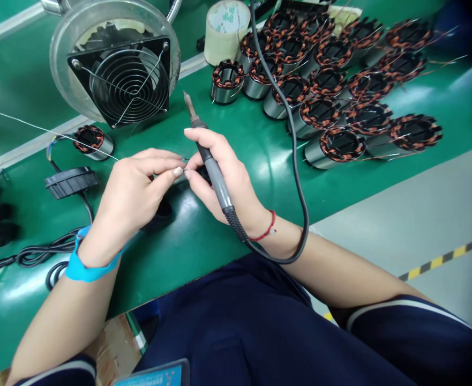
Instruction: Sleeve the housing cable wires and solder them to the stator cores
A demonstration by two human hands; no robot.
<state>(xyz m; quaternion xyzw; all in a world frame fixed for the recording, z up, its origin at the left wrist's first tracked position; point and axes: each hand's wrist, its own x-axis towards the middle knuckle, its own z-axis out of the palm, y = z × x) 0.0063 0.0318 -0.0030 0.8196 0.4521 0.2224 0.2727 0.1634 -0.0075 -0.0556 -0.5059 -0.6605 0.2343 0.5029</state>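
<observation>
My right hand [230, 171] is closed around a soldering iron [218, 182], its tip pointing up and away. The thumb and a finger of that hand also meet at a short thin wire [185, 170]. Opposite, my left hand [133, 185] pinches with thumb and fingers at the same spot, nearly touching the right fingertips. A thin silvery solder wire [51, 130] runs from the left edge into my left hand, where its end is hidden. Below the hands is a dark part [159, 214], mostly covered.
Several copper-wound stators [320, 112] stand in rows at the right; one stator [93, 142] sits at the left. A fan with a wire guard [135, 88] stands at the back beside a tape roll [225, 37]. A black cap [72, 182] and coiled cables [46, 252] lie left. The iron's cord [290, 118] loops over my right forearm.
</observation>
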